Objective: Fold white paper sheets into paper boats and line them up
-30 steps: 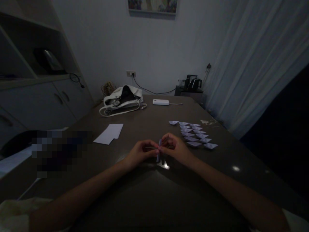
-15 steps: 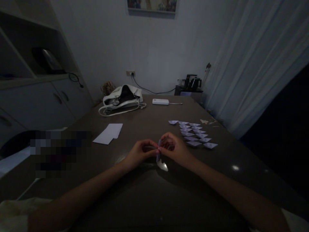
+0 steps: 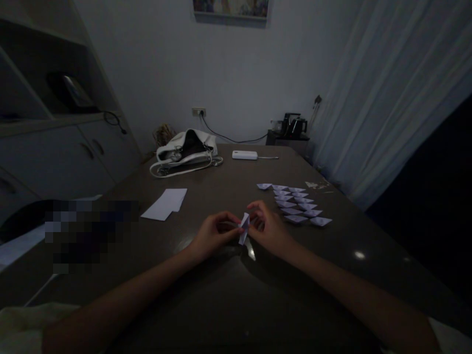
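Okay, main risk I see is a tear or a crooked crease in the folded paper (image 3: 245, 222). It's thin, with fingertips on both sides; uneven pull between the left hand (image 3: 216, 230) and the right hand (image 3: 269, 227) could split it at a fold or skew the layers.

Second risk: slip. Left thumb and forefinger are pinched narrow on its left side, which looks like the firmer grip. Right thumb is up against the right side, forefinger raised; I can't tell if the other right fingers clamp it, they're partly hidden. If the left pinch loosens, the folded paper could spring open or drop to the table (image 3: 236, 305).

Minor: an outward swing of the right hand could knock the paper boats (image 3: 294, 219), just past it on its outer side.

Position: folded paper is between the hands, at the fingertips, stood on end. Can't tell if its lower end touches the table. White sheets (image 3: 162, 204) lie beyond the left hand, off its outer side, well apart.
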Motion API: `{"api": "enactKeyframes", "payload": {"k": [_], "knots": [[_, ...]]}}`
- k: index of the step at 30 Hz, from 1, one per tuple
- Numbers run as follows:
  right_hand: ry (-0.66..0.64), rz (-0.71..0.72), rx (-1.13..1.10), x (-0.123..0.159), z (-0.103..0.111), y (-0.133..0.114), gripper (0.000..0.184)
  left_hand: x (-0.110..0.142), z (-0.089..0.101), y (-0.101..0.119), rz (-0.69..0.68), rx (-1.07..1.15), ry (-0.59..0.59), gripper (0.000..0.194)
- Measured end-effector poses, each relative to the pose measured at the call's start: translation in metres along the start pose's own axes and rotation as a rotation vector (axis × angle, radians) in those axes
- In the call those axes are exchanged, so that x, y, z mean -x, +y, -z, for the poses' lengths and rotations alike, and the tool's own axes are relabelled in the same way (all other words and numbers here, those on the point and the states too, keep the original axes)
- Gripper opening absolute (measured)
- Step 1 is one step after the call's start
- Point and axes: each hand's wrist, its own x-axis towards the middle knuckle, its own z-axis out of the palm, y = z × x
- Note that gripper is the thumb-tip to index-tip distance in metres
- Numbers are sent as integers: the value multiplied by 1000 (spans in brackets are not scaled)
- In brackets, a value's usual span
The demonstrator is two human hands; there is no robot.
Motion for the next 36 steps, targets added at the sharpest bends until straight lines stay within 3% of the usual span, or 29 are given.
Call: {"api": "enactKeyframes", "payload": {"k": [7, 17, 23, 33, 36], "knots": [[-42, -61, -54, 2, -5, 2, 38, 4, -3, -1, -63, -105, -4, 33], [-209, -371, -601, -11, -1, 16, 35, 3, 5, 5, -97, -115, -22, 34], [-265, -311, -552, -8, -2, 15, 39, 3, 5, 2, -116, -128, -37, 26], [-170, -268, -436, -9, -5, 21, 33, -1, 7, -1, 26, 34, -19, 32], [-45, -165, -369, -8, -3, 16, 27, -2, 9, -3, 61, 94, 28, 34]]}}
